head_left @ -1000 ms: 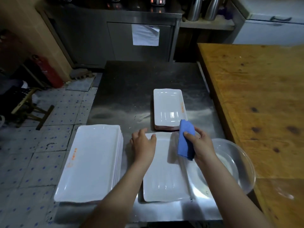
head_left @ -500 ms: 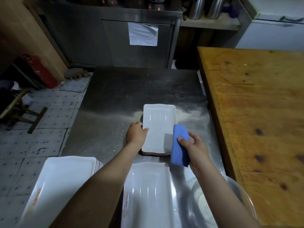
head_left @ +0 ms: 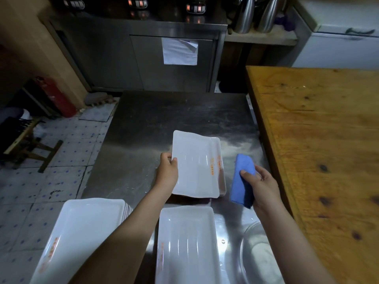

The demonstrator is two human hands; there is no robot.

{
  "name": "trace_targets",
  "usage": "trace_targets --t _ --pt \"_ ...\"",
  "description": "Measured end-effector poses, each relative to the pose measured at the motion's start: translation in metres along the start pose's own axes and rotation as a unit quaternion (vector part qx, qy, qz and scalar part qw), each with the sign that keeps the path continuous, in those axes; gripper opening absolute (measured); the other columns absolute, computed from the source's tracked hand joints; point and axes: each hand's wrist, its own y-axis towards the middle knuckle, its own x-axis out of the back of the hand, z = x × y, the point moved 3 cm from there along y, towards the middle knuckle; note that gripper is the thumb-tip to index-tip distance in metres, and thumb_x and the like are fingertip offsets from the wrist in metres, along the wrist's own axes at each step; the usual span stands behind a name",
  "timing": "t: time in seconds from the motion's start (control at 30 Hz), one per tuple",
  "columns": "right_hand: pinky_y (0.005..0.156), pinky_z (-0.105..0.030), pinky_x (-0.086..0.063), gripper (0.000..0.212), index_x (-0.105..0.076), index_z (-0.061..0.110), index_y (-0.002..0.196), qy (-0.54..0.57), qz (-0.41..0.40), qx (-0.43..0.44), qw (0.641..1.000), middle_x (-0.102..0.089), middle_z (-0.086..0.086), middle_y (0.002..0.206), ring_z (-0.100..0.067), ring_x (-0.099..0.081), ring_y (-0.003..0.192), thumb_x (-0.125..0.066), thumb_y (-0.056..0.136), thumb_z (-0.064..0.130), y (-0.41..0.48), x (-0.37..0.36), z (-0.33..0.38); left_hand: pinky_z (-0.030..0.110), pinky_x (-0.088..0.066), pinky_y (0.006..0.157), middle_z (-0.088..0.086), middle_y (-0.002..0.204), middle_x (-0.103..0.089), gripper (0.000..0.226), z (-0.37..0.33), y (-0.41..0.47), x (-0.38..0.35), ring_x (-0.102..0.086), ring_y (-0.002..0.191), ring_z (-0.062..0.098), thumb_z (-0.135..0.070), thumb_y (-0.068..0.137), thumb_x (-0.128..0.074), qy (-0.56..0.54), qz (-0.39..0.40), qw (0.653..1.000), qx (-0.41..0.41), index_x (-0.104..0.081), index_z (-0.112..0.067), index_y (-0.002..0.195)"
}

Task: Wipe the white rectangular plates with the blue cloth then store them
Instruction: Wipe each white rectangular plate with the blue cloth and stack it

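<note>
My left hand [head_left: 167,172] grips the left edge of a white rectangular plate [head_left: 194,165], tilted up off a small stack whose lower plate [head_left: 222,187] peeks out at the right. To the right of that plate, my right hand [head_left: 260,184] holds the folded blue cloth [head_left: 242,181] clear of it. Another white plate [head_left: 186,244] lies flat on the steel table [head_left: 143,124] near me. A tall stack of white plates [head_left: 82,232] sits at the table's front left corner.
A clear glass bowl [head_left: 256,253] sits at the front right of the steel table. A wooden table [head_left: 324,140] borders it on the right. A steel cabinet [head_left: 143,58] stands behind. Tiled floor, a stool [head_left: 22,140] and a red cylinder [head_left: 55,97] lie to the left.
My left hand went from the near plate to the far stack and lifted its top plate. My right hand with the cloth moved right, off the plate.
</note>
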Motion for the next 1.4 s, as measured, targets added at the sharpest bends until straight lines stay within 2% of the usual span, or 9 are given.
trace_targets --t 0.23,0.43,0.5,0.6,0.7,0.83,0.97,1.17,1.4 --pt "0.075 -0.039 -0.050 0.034 -0.057 0.036 0.104 -0.059 0.095 0.107 0.988 -0.064 -0.009 0.102 -0.023 -0.063 0.089 -0.070 0.082 0.013 -0.072 -0.030 0.037 0.034 -0.050 0.075 -0.002 0.095 -0.058 0.019 -0.012 -0.066 0.022 -0.059 0.091 0.023 -0.035 0.098 -0.040 -0.166 0.062 0.984 0.001 -0.043 -0.023 0.113" --pt "0.060 -0.011 -0.044 0.049 -0.049 0.022 0.124 -0.154 0.129 0.158 0.967 -0.059 0.008 0.079 -0.002 -0.057 0.070 -0.071 0.081 0.016 -0.132 -0.077 0.024 0.025 -0.045 0.057 -0.005 0.068 -0.065 0.023 -0.008 -0.129 0.039 -0.061 0.061 0.009 -0.025 0.100 -0.039 -0.245 0.124 0.961 0.029 -0.054 -0.020 0.083" --pt "0.058 -0.003 -0.040 0.052 -0.043 0.023 0.131 -0.220 0.110 0.194 0.950 -0.054 0.014 0.082 0.002 -0.053 0.070 -0.067 0.084 0.019 -0.150 -0.081 0.016 0.026 -0.048 0.064 -0.002 0.089 -0.062 0.022 -0.001 -0.145 0.046 -0.059 0.071 0.008 -0.023 0.101 -0.035 -0.235 0.133 0.963 0.008 -0.053 -0.023 0.090" --pt "0.080 -0.010 -0.039 0.057 -0.036 0.026 0.140 -0.362 0.049 0.292 0.884 -0.058 0.004 0.110 -0.008 -0.051 0.095 -0.061 0.088 0.028 -0.172 -0.077 0.008 0.032 -0.050 0.074 0.003 0.102 -0.061 0.034 0.006 -0.167 0.058 -0.060 0.083 0.018 -0.041 0.100 -0.032 -0.267 0.136 0.954 0.032 -0.054 -0.019 0.112" --pt "0.113 -0.034 -0.025 0.052 -0.031 0.020 0.145 -0.537 0.000 0.384 0.751 -0.039 -0.008 0.146 -0.025 -0.036 0.134 -0.044 0.096 0.033 -0.187 -0.078 -0.004 0.036 -0.055 0.073 0.007 0.098 -0.066 0.044 0.006 -0.186 0.068 -0.065 0.085 0.025 -0.053 0.096 -0.030 -0.294 0.140 0.942 0.078 -0.055 -0.025 0.119" --pt "0.112 -0.039 0.000 0.068 -0.018 0.020 0.151 -0.605 0.067 0.451 0.653 -0.009 -0.008 0.159 -0.026 -0.010 0.146 -0.002 0.088 0.040 -0.210 -0.080 -0.011 0.026 -0.053 0.057 0.001 0.092 -0.066 0.043 0.004 -0.206 0.077 -0.064 0.078 0.015 -0.053 0.096 -0.027 -0.295 0.129 0.945 0.052 -0.058 -0.026 0.108" --pt "0.114 -0.034 0.013 0.074 0.007 0.027 0.151 -0.616 0.125 0.446 0.637 0.010 0.008 0.159 -0.013 0.015 0.145 0.016 0.079 0.046 -0.207 -0.084 0.000 0.020 -0.049 0.065 0.003 0.106 -0.064 0.045 0.000 -0.219 0.081 -0.061 0.080 0.011 -0.052 0.097 -0.024 -0.273 0.105 0.956 0.032 -0.057 -0.024 0.107" --pt "0.114 -0.043 0.014 0.052 0.001 0.026 0.152 -0.684 0.017 0.454 0.570 0.007 0.006 0.159 -0.019 0.014 0.146 -0.012 0.102 0.038 -0.169 -0.084 0.046 0.025 -0.050 0.063 0.000 0.099 -0.066 0.039 0.001 -0.231 0.080 -0.064 0.085 0.017 -0.048 0.098 -0.031 -0.251 0.111 0.962 0.014 -0.052 -0.026 0.122" --pt "0.115 -0.036 0.010 0.058 0.002 0.017 0.152 -0.669 0.003 0.398 0.628 0.009 -0.001 0.160 -0.023 0.013 0.146 0.003 0.097 0.037 -0.182 -0.045 0.014 0.029 -0.053 0.068 0.001 0.092 -0.065 0.034 -0.003 -0.225 0.100 -0.064 0.082 0.021 -0.046 0.098 -0.032 -0.245 0.070 0.967 -0.001 -0.056 -0.023 0.110"
